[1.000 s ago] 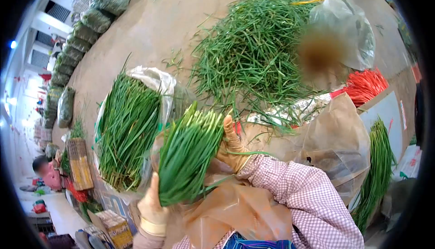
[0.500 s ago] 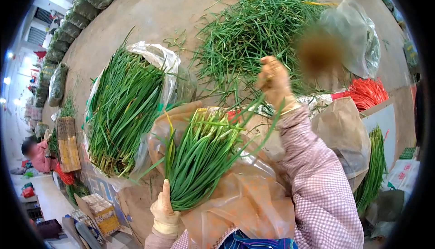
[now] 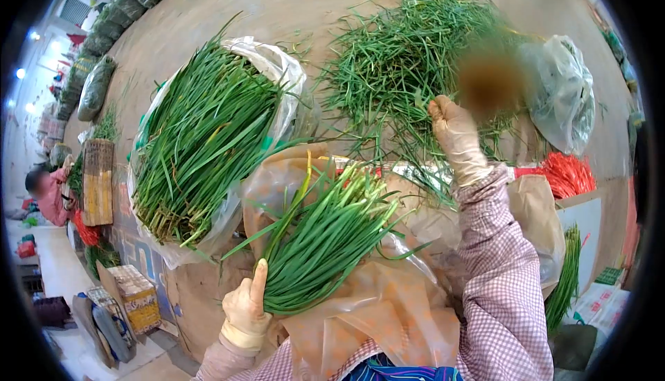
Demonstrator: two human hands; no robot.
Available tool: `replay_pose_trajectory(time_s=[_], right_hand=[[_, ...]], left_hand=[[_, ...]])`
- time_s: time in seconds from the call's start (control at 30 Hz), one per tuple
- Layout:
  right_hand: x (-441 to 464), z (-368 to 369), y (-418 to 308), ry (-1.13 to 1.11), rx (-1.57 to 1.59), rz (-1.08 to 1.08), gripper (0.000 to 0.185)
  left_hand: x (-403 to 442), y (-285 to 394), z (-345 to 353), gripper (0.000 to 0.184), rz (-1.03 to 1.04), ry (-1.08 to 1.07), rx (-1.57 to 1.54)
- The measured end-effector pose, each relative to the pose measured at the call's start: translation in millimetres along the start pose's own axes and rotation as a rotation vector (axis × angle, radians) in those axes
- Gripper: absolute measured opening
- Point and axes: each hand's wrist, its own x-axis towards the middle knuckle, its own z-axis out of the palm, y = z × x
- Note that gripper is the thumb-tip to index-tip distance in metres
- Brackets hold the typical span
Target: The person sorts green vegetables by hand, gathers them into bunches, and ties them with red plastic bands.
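My left hand [image 3: 247,308], in a pale thin glove, grips the lower left end of a bunch of garlic chives [image 3: 325,242], with its index finger stretched along the leaves. The bunch lies over an orange-brown plastic sheet on my lap, its pale stem ends pointing up and right. A yellowed leaf sticks out at its left. My right hand [image 3: 454,131], also gloved, is at the near edge of a loose heap of green leaves [image 3: 409,55]. Its fingers are curled closed, and what they hold is hidden.
Left of the bunch, an open plastic bag [image 3: 294,76] holds many chives [image 3: 208,138]. Red plastic strings [image 3: 568,175] and a clear bag [image 3: 564,97] are on the right. A wooden-looking block [image 3: 98,181], a yellow carton [image 3: 138,301] and another person [image 3: 52,194] are at left.
My view has shifted, so most things sit lower and further right. My right hand has moved down against the leaf heap. The chive bunch is still in my left hand, its stems lying closer together.
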Motion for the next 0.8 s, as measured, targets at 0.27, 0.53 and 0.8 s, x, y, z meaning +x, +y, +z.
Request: replay_pose_trajectory(time_s=[0.27,0.53,0.8], right_hand=[[-72,50,-116,-0.313,-0.168,-1.129,0.06],[-3,49,-53,0.163,-0.086,-1.066,0.007],[-21,10,-27,-0.57,0.368,-0.112,0.062]], left_hand=[[9,1,-7,0.079,0.037,-0.086,0.028],[5,-5,-5,0.079,0.051,-0.031,0.022],[8,-6,3,0.077,0.045,0.005,-0.076]])
